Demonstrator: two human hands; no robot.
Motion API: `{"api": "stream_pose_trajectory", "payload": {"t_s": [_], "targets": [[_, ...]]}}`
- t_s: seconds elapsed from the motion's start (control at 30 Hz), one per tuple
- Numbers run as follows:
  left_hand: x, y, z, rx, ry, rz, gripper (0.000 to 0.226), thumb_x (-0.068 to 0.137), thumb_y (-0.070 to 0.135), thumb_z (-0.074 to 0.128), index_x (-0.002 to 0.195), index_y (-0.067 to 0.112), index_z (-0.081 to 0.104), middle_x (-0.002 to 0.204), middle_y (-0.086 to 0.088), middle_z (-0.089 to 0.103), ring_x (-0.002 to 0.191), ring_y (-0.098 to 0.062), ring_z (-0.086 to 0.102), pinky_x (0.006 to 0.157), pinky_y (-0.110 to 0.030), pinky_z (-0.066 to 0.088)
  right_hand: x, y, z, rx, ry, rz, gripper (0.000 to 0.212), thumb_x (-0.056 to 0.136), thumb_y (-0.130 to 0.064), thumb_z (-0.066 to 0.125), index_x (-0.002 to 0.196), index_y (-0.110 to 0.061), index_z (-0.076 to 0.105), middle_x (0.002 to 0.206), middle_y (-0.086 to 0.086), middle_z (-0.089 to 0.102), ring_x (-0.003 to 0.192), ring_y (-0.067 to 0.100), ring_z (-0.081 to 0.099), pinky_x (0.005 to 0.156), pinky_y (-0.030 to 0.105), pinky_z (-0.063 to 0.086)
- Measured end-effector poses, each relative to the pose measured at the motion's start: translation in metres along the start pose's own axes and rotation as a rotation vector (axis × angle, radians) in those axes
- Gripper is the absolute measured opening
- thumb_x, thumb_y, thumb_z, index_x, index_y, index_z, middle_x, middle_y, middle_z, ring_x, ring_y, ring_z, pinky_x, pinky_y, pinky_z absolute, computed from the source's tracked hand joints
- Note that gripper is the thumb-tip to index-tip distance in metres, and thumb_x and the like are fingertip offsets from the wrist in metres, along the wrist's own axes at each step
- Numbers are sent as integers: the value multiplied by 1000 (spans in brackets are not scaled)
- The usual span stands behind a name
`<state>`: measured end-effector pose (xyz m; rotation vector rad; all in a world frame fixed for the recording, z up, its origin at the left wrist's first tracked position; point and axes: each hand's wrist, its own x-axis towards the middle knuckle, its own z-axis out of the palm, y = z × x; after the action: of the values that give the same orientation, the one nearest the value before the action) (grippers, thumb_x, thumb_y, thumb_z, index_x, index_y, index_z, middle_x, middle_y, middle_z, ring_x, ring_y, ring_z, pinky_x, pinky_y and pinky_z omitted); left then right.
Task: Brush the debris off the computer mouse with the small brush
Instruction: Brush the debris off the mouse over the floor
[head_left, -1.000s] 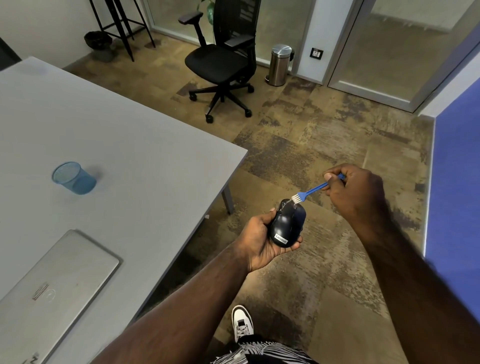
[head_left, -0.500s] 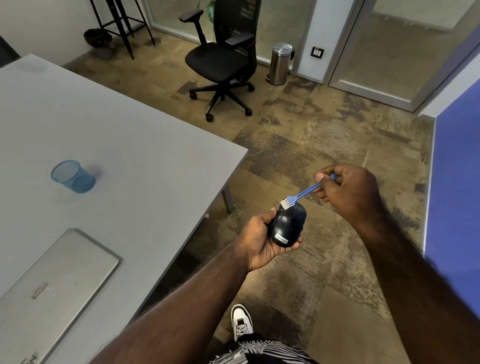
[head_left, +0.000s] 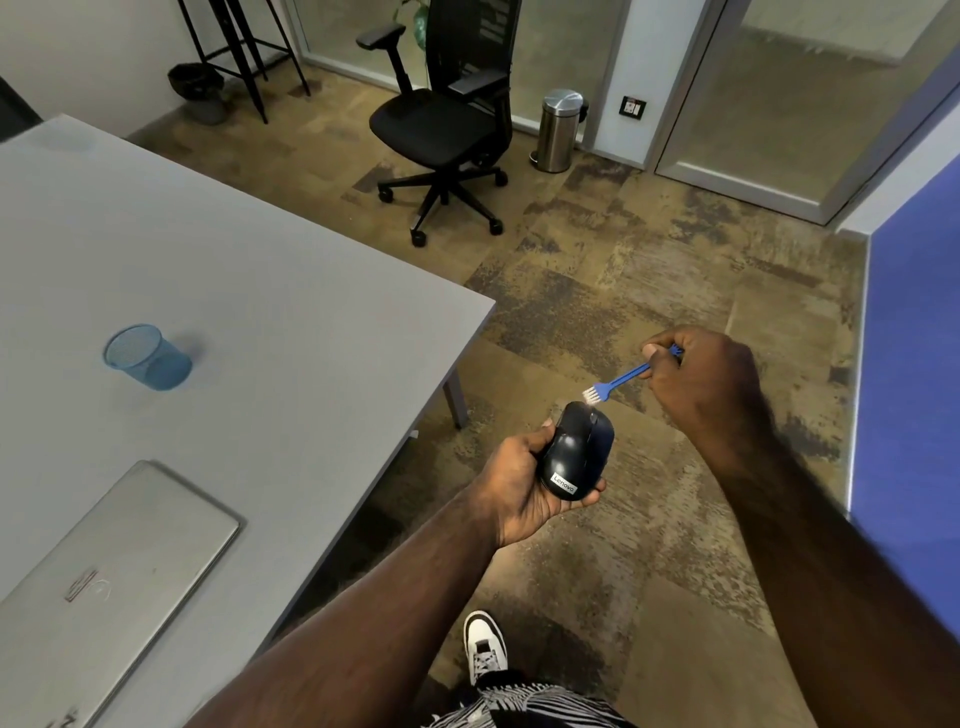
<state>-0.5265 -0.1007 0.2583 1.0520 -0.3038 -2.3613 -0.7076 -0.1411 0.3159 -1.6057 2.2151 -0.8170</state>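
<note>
Both arms are bare, no sleeves showing, plus a white sneaker (head_left: 484, 656) with black accents and black-and-white zebra-ish patterned clothing (head_left: 524, 707).

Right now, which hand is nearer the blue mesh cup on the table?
Left. The left hand holds the mouse just off the table edge, right of the blue mesh cup; the right hand is farther right, gripping the brush.

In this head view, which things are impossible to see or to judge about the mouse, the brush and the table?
- Debris on the computer mouse: too small to see.
- Mouse underside: hidden by the left hand.
- Small brush handle end: mostly hidden in the right hand.
- Whether the bristles touch the mouse: cannot tell.
- Laptop: cut off by the left and bottom edges.
- Table: cut off by the left edge.
</note>
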Motion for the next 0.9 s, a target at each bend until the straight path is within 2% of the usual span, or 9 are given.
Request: {"api": "stream_pose_trajectory", "payload": {"t_s": [0.07, 0.17, 0.23, 0.33, 0.4, 0.5, 0.63, 0.8, 0.9], "targets": [[0, 0, 0, -5, -2, 0, 51, 103, 36, 26, 128, 0, 50, 107, -24, 59, 79, -32, 62, 66, -36, 56, 3, 2, -3, 37, 23, 0, 13, 94, -25, 62, 94, -17, 73, 75, 1, 71, 67, 18, 69, 59, 32, 57], [0, 1, 0, -2, -3, 8, 49, 103, 35, 26, 125, 1, 53, 104, -23, 60, 78, -31, 62, 64, -35, 57, 2, 2, -1, 132, -62, 5, 9, 92, -24, 65, 87, -22, 72, 68, -3, 71, 64, 17, 72, 64, 40, 62], [-1, 1, 1, 3, -2, 12, 50, 103, 35, 26, 126, 0, 53, 104, -22, 60, 78, -31, 62, 64, -35, 57, 1, 4, 0, 84, -67, 13, 9, 92, -22, 65, 87, -21, 73, 70, -2, 71, 66, 19, 71, 64, 38, 60], [-2, -1, 1, 9, 1, 8, 52, 103, 36, 26, 131, -1, 49, 106, -23, 60, 79, -31, 62, 65, -35, 57, 4, 10, -5, -20, 39, 34, 11, 92, -22, 64, 91, -16, 74, 72, -2, 67, 67, 18, 67, 57, 25, 50], [-1, -1, 1, 12, 4, 8, 52, 103, 37, 26, 132, -1, 49, 107, -23, 59, 80, -31, 62, 66, -35, 57, 5, 10, -7, 29, 40, 39, 10, 92, -23, 64, 88, -18, 73, 71, -1, 69, 64, 17, 69, 58, 28, 55], [-1, 0, 1, 11, 3, 12, 55, 103, 37, 26, 137, -2, 45, 109, -23, 58, 81, -31, 61, 67, -36, 55, 2, 8, -8, 134, -39, 33, 17, 93, -20, 65, 77, -27, 67, 67, -5, 70, 54, 5, 70, 56, 27, 58], [-4, -1, 2, 7, 3, 19, 56, 103, 37, 25, 138, -2, 44, 112, -24, 55, 82, -31, 60, 68, -36, 54, 3, 14, -13, 24, 2, 62, 11, 93, -21, 64, 90, -15, 73, 73, 3, 71, 66, 20, 71, 67, 40, 61], [-5, 2, 2, -7, -8, 42, 55, 103, 35, 24, 137, -2, 45, 110, -23, 57, 82, -31, 59, 67, -36, 54, 1, 12, -15, 215, -71, 99, 8, 95, -16, 64, 89, -15, 71, 64, -4, 70, 51, 3, 68, 52, 22, 57], [-5, 1, 3, -7, 0, 39, 54, 103, 35, 24, 136, -3, 46, 107, -24, 58, 81, -31, 60, 67, -36, 54, 1, 18, -16, 84, -54, 117, 11, 94, -19, 64, 90, -13, 73, 69, 2, 72, 63, 16, 72, 66, 37, 61]]}}
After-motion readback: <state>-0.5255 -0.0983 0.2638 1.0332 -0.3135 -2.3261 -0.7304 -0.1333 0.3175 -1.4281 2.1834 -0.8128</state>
